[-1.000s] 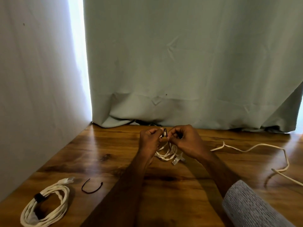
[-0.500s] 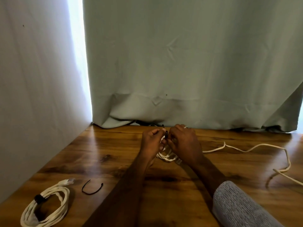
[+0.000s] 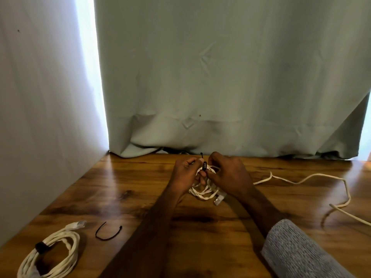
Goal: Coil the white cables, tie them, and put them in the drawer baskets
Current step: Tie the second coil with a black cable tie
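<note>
Since half a second ago black tie (image 3: 204,165) stands upright between both hands, left hand (image 3: 185,173) and right hand (image 3: 228,173) pinching it over the coiled white cable (image 3: 202,192).

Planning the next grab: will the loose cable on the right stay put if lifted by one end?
Probably not. The loose cable snakes limply across the table, so it should droop and drag. It looks thin and light. Untied, nothing holds it together.

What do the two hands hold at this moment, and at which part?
Both the left hand and the right hand grip the small white cable coil at its top, where the black tie wraps it.
</note>
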